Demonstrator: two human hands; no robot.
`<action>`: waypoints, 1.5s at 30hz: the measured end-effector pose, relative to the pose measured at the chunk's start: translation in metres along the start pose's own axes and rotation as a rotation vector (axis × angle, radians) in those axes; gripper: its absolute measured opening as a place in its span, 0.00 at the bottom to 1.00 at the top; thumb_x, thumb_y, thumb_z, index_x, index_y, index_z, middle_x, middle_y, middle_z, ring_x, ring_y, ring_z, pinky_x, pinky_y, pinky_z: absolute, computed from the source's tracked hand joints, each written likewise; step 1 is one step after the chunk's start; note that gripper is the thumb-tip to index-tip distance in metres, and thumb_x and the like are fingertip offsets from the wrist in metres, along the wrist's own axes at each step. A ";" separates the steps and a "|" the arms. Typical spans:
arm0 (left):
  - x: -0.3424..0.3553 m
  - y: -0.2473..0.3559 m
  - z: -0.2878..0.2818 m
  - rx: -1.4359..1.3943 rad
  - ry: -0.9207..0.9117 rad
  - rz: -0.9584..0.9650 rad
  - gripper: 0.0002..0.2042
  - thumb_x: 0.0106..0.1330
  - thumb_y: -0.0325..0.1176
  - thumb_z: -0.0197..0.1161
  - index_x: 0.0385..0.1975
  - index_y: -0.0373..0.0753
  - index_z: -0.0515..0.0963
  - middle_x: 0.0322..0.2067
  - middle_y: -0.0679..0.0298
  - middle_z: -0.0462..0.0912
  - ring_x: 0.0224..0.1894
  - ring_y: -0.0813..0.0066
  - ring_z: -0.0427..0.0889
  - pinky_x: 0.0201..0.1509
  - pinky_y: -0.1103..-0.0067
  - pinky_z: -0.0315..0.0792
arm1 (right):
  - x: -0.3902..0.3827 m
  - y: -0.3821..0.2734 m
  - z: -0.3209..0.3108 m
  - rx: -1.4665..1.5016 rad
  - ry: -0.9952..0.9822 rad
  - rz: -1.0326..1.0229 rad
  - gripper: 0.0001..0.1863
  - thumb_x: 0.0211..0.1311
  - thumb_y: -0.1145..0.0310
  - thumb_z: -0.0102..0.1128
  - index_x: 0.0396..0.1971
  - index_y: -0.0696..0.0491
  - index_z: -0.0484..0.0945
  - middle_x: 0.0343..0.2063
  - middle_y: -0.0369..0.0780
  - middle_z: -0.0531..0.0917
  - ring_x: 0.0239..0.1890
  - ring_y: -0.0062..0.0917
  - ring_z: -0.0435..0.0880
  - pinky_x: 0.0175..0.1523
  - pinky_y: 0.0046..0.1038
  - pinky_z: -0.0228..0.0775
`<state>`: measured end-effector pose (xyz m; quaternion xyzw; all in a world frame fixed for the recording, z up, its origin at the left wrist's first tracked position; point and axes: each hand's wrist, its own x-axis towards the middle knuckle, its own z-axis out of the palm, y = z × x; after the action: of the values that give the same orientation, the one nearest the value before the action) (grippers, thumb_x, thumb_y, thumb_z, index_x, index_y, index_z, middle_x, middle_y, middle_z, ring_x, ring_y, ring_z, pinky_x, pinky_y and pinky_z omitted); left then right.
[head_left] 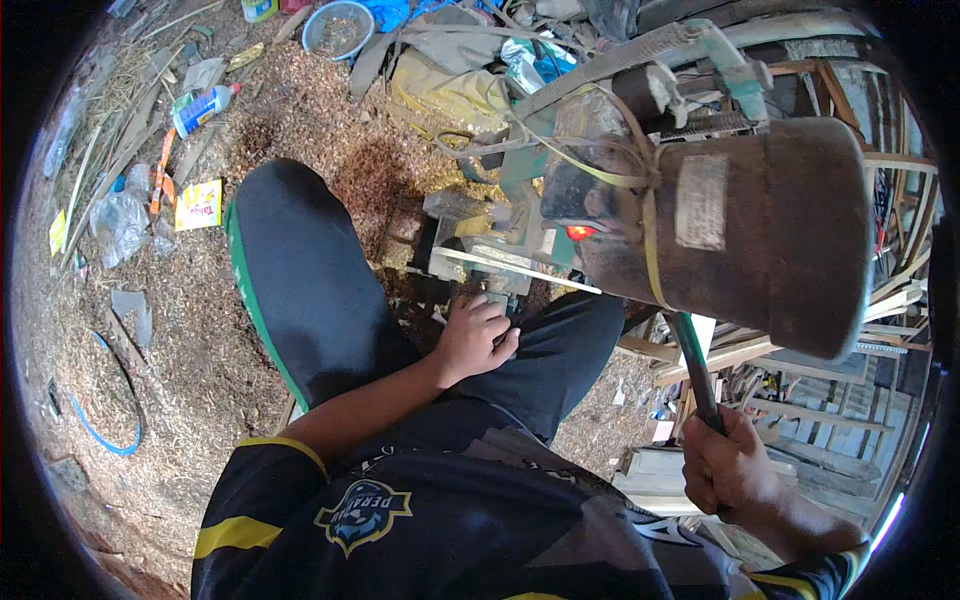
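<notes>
My left hand (478, 335) is at the near side of a machine (500, 225), between my bent legs. Its fingers are curled over a dark metal part, and what lies under them is hidden. A thin pale strip (520, 270) lies across the machine just beyond these fingers. To the right, my right hand (735, 465) is wrapped round a dark green rod (698, 370). The rod slants up to a big dark brown cylinder (720, 225), which hides its far end. A yellow strap (652, 235) circles the cylinder, and a red glow (580, 232) shows at its left end.
Wood shavings (340, 130) cover the ground around my legs. A blue-rimmed basin (338, 30), a plastic bottle (207, 108) and a yellow packet (199, 205) lie at the far left. Stacked timber (810, 440) fills the right side.
</notes>
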<state>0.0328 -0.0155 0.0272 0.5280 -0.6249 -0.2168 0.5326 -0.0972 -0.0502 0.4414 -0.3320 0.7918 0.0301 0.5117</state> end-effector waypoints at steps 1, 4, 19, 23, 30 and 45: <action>0.001 0.001 0.001 0.005 0.002 0.026 0.12 0.61 0.35 0.66 0.19 0.38 0.75 0.25 0.60 0.71 0.33 0.55 0.74 0.41 0.60 0.68 | -0.001 0.001 -0.003 0.020 -0.016 0.000 0.14 0.77 0.63 0.57 0.30 0.51 0.67 0.12 0.33 0.67 0.07 0.21 0.66 0.12 0.27 0.54; 0.002 0.005 0.002 0.035 0.058 0.010 0.11 0.61 0.35 0.66 0.20 0.38 0.75 0.25 0.59 0.72 0.32 0.54 0.74 0.40 0.61 0.68 | 0.001 0.001 -0.013 0.130 -0.082 -0.088 0.08 0.76 0.65 0.57 0.41 0.53 0.72 0.16 0.32 0.69 0.08 0.17 0.63 0.12 0.24 0.51; -0.013 0.010 0.011 0.094 0.020 -0.017 0.10 0.64 0.34 0.64 0.25 0.33 0.82 0.29 0.52 0.81 0.35 0.46 0.80 0.40 0.58 0.72 | 0.135 0.087 0.021 0.359 0.655 -1.976 0.55 0.65 0.17 0.26 0.52 0.61 0.75 0.41 0.44 0.76 0.45 0.31 0.75 0.53 0.34 0.68; -0.013 0.019 0.019 0.144 0.154 0.032 0.11 0.61 0.33 0.64 0.19 0.34 0.79 0.24 0.52 0.79 0.31 0.46 0.80 0.37 0.57 0.72 | 0.174 0.047 0.020 0.369 0.927 -2.120 0.39 0.77 0.34 0.32 0.42 0.57 0.78 0.42 0.46 0.76 0.46 0.34 0.77 0.52 0.34 0.69; -0.021 0.020 0.016 0.200 0.085 -0.071 0.11 0.65 0.33 0.62 0.22 0.33 0.79 0.25 0.50 0.77 0.33 0.45 0.77 0.40 0.56 0.71 | 0.115 -0.093 -0.041 0.535 0.551 -1.889 0.28 0.83 0.50 0.40 0.45 0.59 0.81 0.36 0.34 0.83 0.39 0.18 0.74 0.47 0.22 0.66; -0.038 -0.001 0.022 -0.001 0.147 -0.219 0.13 0.71 0.34 0.59 0.29 0.30 0.79 0.31 0.47 0.80 0.39 0.43 0.79 0.47 0.59 0.72 | 0.198 -0.109 -0.026 0.685 0.520 -1.816 0.14 0.77 0.64 0.57 0.47 0.61 0.81 0.35 0.36 0.84 0.36 0.19 0.77 0.43 0.23 0.69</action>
<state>0.0086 0.0111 0.0023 0.6075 -0.5227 -0.2347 0.5502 -0.1074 -0.2433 0.3217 -0.6415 0.2919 -0.6745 0.2200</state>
